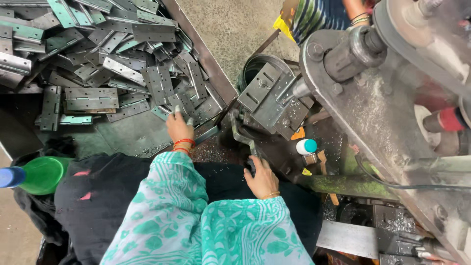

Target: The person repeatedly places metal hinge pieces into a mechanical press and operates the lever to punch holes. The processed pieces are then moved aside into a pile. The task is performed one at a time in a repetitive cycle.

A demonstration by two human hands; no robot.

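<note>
Our left hand [178,128] pinches a hinge [179,104]; right hand [262,179] grips the lever [244,137]. Sharp edges and swarf [208,153] could cut us.

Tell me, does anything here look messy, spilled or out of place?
Yes. The metal hinge plates lie in a jumbled heap in the tray, overlapping at every angle. Fine metal shavings are strewn beside the left hand, which reaches into the heap. The right hand rests on a bent lever.
</note>
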